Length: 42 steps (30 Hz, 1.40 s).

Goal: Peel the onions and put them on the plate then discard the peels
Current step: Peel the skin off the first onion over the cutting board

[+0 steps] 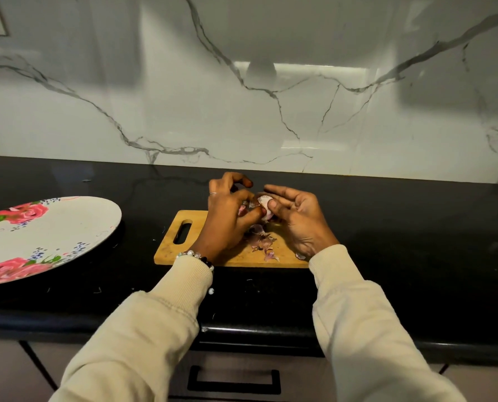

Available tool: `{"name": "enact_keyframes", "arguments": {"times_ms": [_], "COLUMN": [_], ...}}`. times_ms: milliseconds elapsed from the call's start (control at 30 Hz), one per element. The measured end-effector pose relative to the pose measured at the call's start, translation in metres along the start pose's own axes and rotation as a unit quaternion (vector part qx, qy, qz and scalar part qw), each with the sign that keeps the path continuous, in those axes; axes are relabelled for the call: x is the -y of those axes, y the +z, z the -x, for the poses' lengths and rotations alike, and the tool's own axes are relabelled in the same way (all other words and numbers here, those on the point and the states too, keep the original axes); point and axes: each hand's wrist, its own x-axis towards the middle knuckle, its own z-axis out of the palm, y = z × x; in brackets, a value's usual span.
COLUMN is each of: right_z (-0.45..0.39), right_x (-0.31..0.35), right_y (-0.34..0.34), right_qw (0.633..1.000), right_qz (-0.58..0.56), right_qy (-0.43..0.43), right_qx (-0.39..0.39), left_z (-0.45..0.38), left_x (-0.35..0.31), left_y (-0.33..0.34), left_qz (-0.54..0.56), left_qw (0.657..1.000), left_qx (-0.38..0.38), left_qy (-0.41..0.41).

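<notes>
Marble-veined wall (242, 82): white, grey-streaked, filled the upper half and met the counter along a straight seam. Black countertop (416, 242): ran the full width, its front edge rounded, with broad bare stretches right of the board and between board and plate; small specks lay scattered near the front. Drawer front (233, 381) with a dark bar handle sat below the edge, partly cut off by the frame bottom. Floral plate (53, 233): white with pink roses, lay at the left on the counter, well apart from the board, its left portion cut off by the frame. Wooden cutting board (184, 250): slotted handle toward the left, near edge parallel to the counter front, its middle and right end covered by hands and cuffs. Cream sleeves (143, 329): both forearms entered from below; a beaded bracelet (197, 256) circled the left wrist. Left hand (227, 216): fingers curled, thumb and fingertips pinching a strip of skin at the onion's side; a ring showed on one finger. Right hand (297, 216): palm up, fingers and thumb curled round the onion. Onion (266, 208): small, pale with purple skin, held between the hands over the board's far edge, mostly hidden. Onion peels (260, 240): purple scraps lay loose on the board beneath the hands, their number hard to make out.
</notes>
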Motion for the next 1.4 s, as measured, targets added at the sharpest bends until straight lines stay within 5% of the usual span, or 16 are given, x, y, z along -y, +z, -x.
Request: {"name": "enact_keyframes", "arguments": {"times_ms": [667,933,1400], "right_z": [0.001,-0.007,-0.002], "right_x": [0.000,0.002,0.008], "right_y": [0.007,-0.004,0.001], "right_qw": [0.998,0.984,0.991], "right_qz": [-0.031,-0.069,-0.114], "right_qy": [0.014,-0.014,-0.015], "right_qx": [-0.044,-0.164,-0.065], "left_z": [0.005,0.004,0.003], "left_x": [-0.005,-0.006,-0.001], "left_y": [0.001,-0.006,-0.006], "left_qz": [-0.101,0.010,-0.067], "left_qw": [0.995,0.998,0.994], "left_qx": [-0.006,-0.037,-0.078], "left_qy": [0.027,-0.057,-0.036]}}
